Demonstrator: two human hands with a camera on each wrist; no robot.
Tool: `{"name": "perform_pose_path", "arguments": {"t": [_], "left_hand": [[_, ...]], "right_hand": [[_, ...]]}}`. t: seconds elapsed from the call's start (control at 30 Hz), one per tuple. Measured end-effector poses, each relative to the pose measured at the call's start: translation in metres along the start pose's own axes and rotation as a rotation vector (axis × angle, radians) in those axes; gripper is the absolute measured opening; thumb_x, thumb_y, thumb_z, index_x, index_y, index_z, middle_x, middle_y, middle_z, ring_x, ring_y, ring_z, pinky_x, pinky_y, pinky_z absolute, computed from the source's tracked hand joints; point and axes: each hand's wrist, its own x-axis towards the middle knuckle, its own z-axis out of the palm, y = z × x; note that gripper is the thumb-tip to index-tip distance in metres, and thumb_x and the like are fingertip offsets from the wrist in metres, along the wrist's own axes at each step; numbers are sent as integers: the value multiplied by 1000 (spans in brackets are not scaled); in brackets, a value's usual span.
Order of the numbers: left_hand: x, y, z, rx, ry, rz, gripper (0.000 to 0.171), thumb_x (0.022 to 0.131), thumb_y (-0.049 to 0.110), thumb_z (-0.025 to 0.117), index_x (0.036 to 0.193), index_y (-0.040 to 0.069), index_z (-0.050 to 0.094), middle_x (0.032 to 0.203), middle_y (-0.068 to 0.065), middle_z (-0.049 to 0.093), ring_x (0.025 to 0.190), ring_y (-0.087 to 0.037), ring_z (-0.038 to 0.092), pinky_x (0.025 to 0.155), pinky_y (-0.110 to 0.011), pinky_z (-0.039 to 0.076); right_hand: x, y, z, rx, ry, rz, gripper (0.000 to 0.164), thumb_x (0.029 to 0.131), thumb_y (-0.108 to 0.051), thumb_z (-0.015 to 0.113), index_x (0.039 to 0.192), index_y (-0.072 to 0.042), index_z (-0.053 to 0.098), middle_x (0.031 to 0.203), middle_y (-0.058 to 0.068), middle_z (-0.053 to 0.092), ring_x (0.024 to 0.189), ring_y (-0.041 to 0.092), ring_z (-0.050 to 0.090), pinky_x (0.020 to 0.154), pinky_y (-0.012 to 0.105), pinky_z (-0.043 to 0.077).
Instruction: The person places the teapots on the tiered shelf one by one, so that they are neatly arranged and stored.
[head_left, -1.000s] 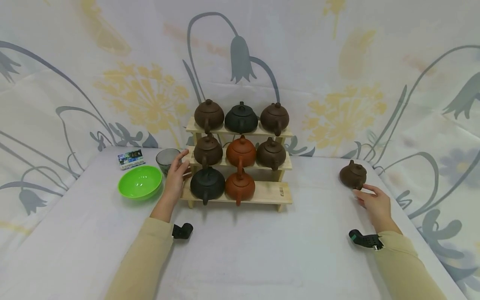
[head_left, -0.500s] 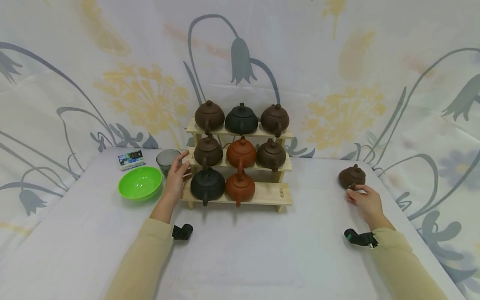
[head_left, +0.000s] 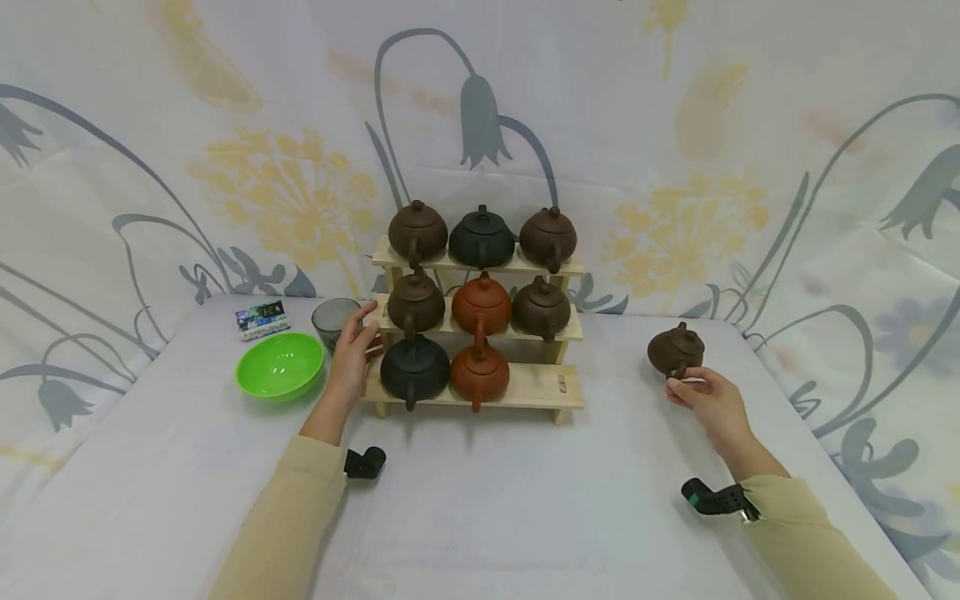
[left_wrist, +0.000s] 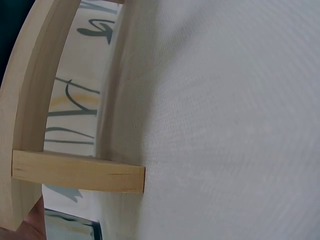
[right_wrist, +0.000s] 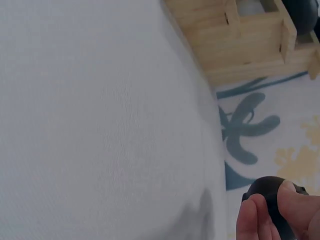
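Observation:
My right hand (head_left: 712, 408) pinches the handle of a small dark brown teapot (head_left: 675, 350) at the right of the table. In the right wrist view, thumb and fingers close on the handle, and the teapot (right_wrist: 267, 187) looks nearly black. My left hand (head_left: 352, 354) rests at the left end of a three-tier wooden rack (head_left: 543, 383), fingers fairly straight. The left wrist view shows part of that hand (left_wrist: 30, 222) against the end of a rack board (left_wrist: 30, 90). Brown, black and orange-red teapots fill the upper tiers; a black teapot (head_left: 415, 367) and an orange-red teapot (head_left: 480, 375) occupy the bottom one.
Left of the rack stand a green bowl (head_left: 280, 367), a grey translucent cup (head_left: 330, 317) behind my left hand, and a small patterned box (head_left: 261, 320). A floral cloth (head_left: 300, 125) hangs behind the white-covered table (head_left: 510, 508).
My right hand has moved left with the brown teapot, toward the rack. My left hand stays at the rack's left end.

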Motion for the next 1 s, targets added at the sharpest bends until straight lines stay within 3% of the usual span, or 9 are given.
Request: {"name": "perform_pose_path", "arguments": {"t": [0.2, 0.47, 1.0], "left_hand": [[0, -1, -1, 3, -5, -11, 44, 102, 19, 35, 145, 12, 31, 120, -11, 41, 101, -18, 44, 94, -36, 35], [-1, 0, -1, 8, -9, 0, 44, 102, 20, 36, 145, 10, 31, 120, -12, 42, 100, -17, 45, 94, -37, 35], [-1, 0, -1, -5, -9, -2, 44, 102, 18, 35, 145, 11, 31, 119, -12, 41, 102, -20, 44, 94, -37, 35]], "right_hand": [[-16, -13, 14, -49, -67, -61, 31, 92, -7, 59, 111, 13, 44, 83, -4, 62, 77, 6, 64, 76, 24, 51], [-36, -28, 33, -61, -132, -115, 32, 91, -8, 60, 110, 15, 49, 91, 13, 65, 81, 13, 65, 78, 28, 51], [-78, -48, 63, 0, -258, -162, 24, 86, 0, 63, 102, 15, 54, 90, 17, 64, 79, 16, 66, 75, 30, 52]]}}
